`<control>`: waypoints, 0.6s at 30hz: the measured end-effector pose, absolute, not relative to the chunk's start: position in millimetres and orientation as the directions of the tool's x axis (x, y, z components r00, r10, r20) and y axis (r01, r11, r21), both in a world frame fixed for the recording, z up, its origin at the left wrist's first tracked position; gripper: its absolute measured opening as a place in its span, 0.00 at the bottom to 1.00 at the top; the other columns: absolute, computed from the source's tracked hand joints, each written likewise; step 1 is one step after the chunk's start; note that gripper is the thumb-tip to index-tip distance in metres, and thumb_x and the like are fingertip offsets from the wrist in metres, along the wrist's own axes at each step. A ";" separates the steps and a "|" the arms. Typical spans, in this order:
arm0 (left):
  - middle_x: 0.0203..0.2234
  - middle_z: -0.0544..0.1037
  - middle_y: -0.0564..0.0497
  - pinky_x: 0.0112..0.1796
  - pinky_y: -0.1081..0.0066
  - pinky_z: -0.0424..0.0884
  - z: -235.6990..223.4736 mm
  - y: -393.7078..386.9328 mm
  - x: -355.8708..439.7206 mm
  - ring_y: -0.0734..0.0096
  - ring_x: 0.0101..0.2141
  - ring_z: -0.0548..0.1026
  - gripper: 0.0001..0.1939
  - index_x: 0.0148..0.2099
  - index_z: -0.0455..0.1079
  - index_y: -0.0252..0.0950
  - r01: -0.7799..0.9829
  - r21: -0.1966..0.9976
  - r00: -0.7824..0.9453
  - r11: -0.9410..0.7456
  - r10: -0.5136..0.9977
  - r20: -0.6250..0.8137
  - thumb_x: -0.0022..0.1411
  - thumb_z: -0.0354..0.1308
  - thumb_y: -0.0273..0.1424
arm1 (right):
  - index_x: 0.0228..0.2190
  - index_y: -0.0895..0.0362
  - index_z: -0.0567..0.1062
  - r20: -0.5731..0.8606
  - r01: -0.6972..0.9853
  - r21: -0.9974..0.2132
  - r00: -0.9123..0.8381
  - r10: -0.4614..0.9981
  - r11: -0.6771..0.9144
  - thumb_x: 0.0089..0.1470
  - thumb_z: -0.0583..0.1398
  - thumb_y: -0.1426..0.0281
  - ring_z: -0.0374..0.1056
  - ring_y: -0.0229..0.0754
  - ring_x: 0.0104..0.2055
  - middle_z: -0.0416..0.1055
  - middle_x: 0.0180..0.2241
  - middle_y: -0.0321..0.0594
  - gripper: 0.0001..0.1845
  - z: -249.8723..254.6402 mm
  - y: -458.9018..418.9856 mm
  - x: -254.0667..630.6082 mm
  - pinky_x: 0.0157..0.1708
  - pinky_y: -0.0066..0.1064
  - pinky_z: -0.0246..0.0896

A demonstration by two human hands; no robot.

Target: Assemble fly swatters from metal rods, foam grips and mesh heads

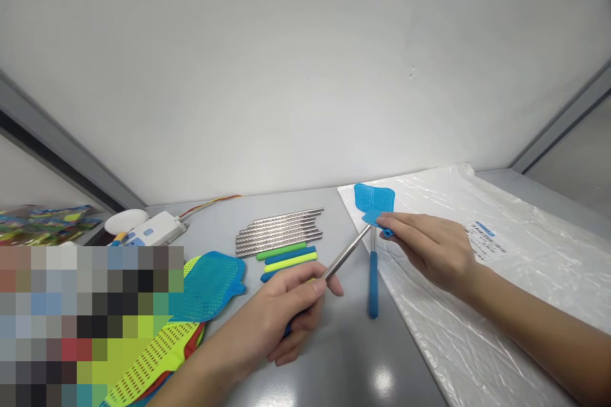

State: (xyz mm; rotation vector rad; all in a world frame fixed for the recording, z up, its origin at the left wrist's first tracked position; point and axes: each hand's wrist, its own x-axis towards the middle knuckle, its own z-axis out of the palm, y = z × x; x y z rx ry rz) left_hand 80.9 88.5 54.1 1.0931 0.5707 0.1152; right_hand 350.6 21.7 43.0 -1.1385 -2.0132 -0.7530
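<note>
My left hand [291, 311] grips a steel rod [346, 255], which slants up and right, with a bit of blue showing below my fingers. The rod's upper end comes close to a blue mesh fly swatter head [375, 198], held by my right hand [424, 248] at its blue neck. Upright in the view below that head lies a steel shaft with a blue grip [373, 285]. I cannot tell whether the shaft joins the head. The head overlaps the corner of a white plastic sheet [453, 331].
Several steel rods [279, 233] and green, blue and yellow grips [286, 261] lie on the grey table [344, 369]. Left of them are a blue swatter head [207, 286] and a yellow-green swatter head [153, 356]. A white wired device [153, 229] and colourful packets [42, 226] stand farther left.
</note>
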 end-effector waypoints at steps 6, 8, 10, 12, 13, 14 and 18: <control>0.16 0.53 0.63 0.14 0.81 0.48 54.8 87.2 84.8 0.83 0.14 0.48 0.16 0.45 0.68 0.39 0.199 0.942 0.793 0.269 0.521 -0.316 0.64 0.55 0.46 | 0.39 0.52 0.75 0.867 0.916 -0.090 -0.122 0.483 0.392 0.56 0.63 0.72 0.68 0.35 0.20 0.74 0.22 0.31 0.07 55.3 9.8 349.8 0.21 0.27 0.62; 0.21 0.65 0.59 0.17 0.80 0.58 56.1 86.7 85.3 0.82 0.17 0.59 0.16 0.46 0.70 0.39 0.225 0.970 0.736 0.098 0.635 -0.235 0.64 0.55 0.45 | 0.33 0.52 0.75 0.819 0.871 -0.341 0.091 0.567 0.352 0.55 0.64 0.68 0.66 0.35 0.20 0.73 0.21 0.31 0.02 58.2 9.7 352.1 0.18 0.27 0.59; 0.33 0.76 0.54 0.29 0.76 0.69 55.6 87.0 85.4 0.76 0.29 0.71 0.15 0.47 0.72 0.41 0.294 0.944 0.668 -0.152 0.739 -0.089 0.65 0.54 0.43 | 0.29 0.54 0.75 0.626 0.740 -0.576 0.127 0.769 0.346 0.57 0.61 0.62 0.67 0.36 0.22 0.73 0.22 0.33 0.09 59.4 13.7 355.2 0.19 0.27 0.59; 0.42 0.78 0.51 0.42 0.68 0.71 52.1 88.0 85.4 0.68 0.41 0.74 0.14 0.49 0.72 0.43 0.384 0.834 0.640 -0.396 0.765 0.068 0.66 0.53 0.41 | 0.26 0.56 0.75 0.358 0.553 -0.771 -0.034 0.933 0.316 0.60 0.57 0.58 0.65 0.35 0.22 0.71 0.22 0.35 0.18 58.7 19.6 358.1 0.20 0.27 0.59; 0.44 0.78 0.51 0.46 0.66 0.69 49.4 88.6 85.4 0.65 0.44 0.74 0.14 0.51 0.72 0.43 0.413 0.763 0.655 -0.497 0.744 0.130 0.67 0.53 0.40 | 0.25 0.57 0.75 0.236 0.455 -0.848 -0.133 0.963 0.271 0.60 0.56 0.56 0.63 0.35 0.22 0.69 0.21 0.35 0.20 58.0 22.1 359.1 0.20 0.27 0.58; 0.45 0.78 0.51 0.48 0.64 0.69 46.4 89.1 85.4 0.64 0.46 0.74 0.15 0.52 0.72 0.44 0.427 0.691 0.684 -0.583 0.708 0.174 0.67 0.52 0.39 | 0.24 0.58 0.74 0.139 0.367 -0.906 -0.219 0.966 0.213 0.60 0.56 0.55 0.62 0.34 0.21 0.68 0.20 0.35 0.22 57.4 23.8 359.9 0.20 0.26 0.57; 0.41 0.77 0.49 0.42 0.66 0.70 37.0 89.0 85.2 0.64 0.41 0.75 0.15 0.54 0.70 0.43 0.411 0.480 0.797 -0.775 0.561 0.224 0.70 0.46 0.35 | 0.23 0.60 0.73 -0.031 0.126 -0.992 -0.425 0.904 0.026 0.59 0.57 0.54 0.59 0.33 0.21 0.68 0.22 0.37 0.23 59.4 22.4 363.3 0.19 0.25 0.55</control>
